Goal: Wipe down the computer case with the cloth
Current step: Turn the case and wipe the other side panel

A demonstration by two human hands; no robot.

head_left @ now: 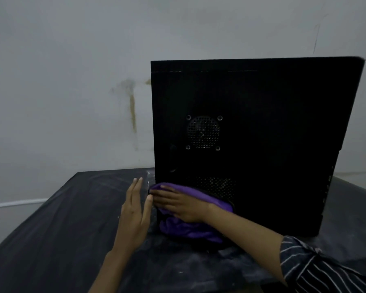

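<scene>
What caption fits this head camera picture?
Right hand presses a purple cloth on the black computer case; left hand open beside its corner.

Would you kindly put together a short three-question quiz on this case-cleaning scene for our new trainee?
1. True or false: the right hand presses the purple cloth against the computer case.
2. Which part of the side panel is being wiped: A) top edge, B) lower left corner, C) round fan grille?
3. Fill in: the left hand, fingers straight, is beside the case's ___ edge.

Key: 1 true; 2 B; 3 left.
</scene>
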